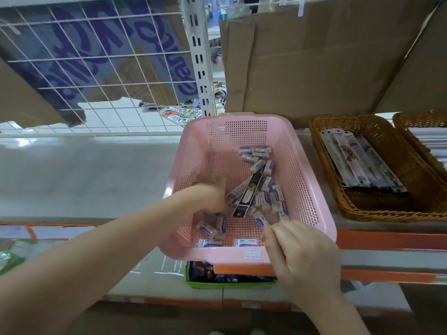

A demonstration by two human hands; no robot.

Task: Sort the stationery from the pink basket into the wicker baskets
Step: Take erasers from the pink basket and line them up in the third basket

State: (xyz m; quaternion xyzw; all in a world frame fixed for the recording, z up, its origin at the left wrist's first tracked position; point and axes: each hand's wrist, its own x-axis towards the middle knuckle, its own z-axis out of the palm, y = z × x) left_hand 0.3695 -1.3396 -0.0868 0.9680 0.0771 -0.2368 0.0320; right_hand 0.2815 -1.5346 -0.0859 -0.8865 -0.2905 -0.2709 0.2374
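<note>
The pink basket [242,128] stands on the shelf in the middle of the view. It holds several small purple-and-white erasers [256,153] and a few long packets [251,189] lying slantwise. My left hand [212,189], blurred, is inside the basket and grips the near end of a long packet. My right hand [300,252] hovers over the near right rim with its fingers loosely curled. Its fingertips are next to an eraser [260,220], and I see nothing held in it. To the right, a wicker basket [358,209] holds several long packets [362,163].
A second wicker basket [420,118] shows at the far right edge. Cardboard [314,56] stands behind the baskets, and a white wire grid [96,68] is at the left. The shelf has an orange front edge [387,240]. A green box [229,279] sits on the shelf below.
</note>
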